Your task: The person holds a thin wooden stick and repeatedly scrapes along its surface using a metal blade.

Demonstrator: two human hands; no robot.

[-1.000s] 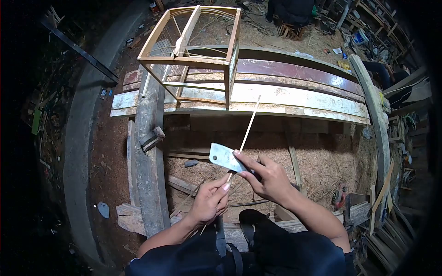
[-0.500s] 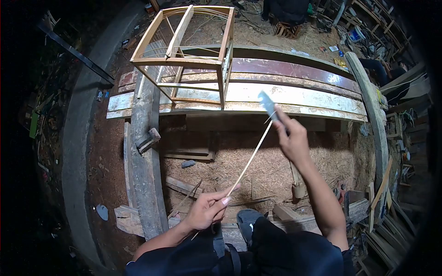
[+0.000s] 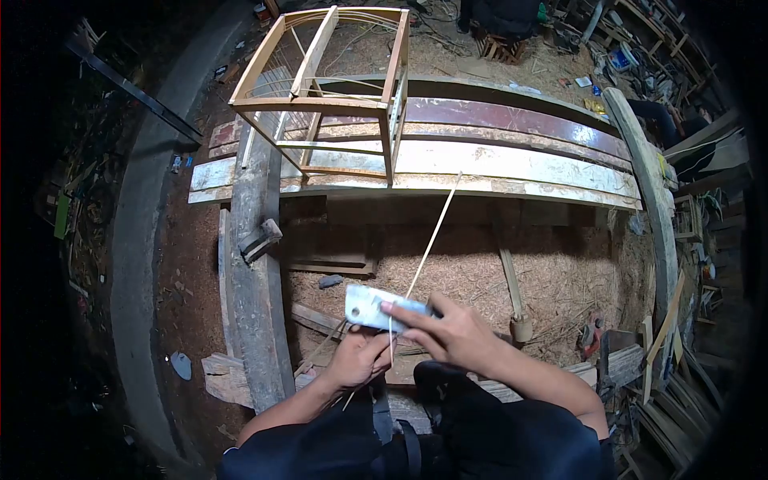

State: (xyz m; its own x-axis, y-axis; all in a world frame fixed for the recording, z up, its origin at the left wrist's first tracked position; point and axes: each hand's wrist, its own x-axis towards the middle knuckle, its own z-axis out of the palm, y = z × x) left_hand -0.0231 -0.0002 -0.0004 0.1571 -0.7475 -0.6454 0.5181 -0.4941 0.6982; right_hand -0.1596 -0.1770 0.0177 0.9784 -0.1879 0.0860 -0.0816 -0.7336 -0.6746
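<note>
A long thin wooden stick [image 3: 433, 240] slants up from my lap toward the bench. My left hand [image 3: 358, 358] is closed around its lower part. My right hand [image 3: 458, 336] grips a cleaver-like knife, whose broad blade [image 3: 366, 307] has a round hole near its end. The blade lies across the stick just above my left hand. Fingers of the right hand hide the knife's handle. Beyond the hands, a wooden frame cage [image 3: 320, 104] with thin bars stands on the plank bench.
A white plank [image 3: 512, 168] runs across the bench, between a thick beam [image 3: 254, 320] at left and a post [image 3: 652, 192] at right. A mallet [image 3: 520, 326] rests over the shavings-covered floor [image 3: 456, 276]. Seated people [image 3: 504, 16] are partly visible farther back.
My right hand has brought the knife down along the stick, from near its top to just above my left hand. The left hand stays closed on the stick.
</note>
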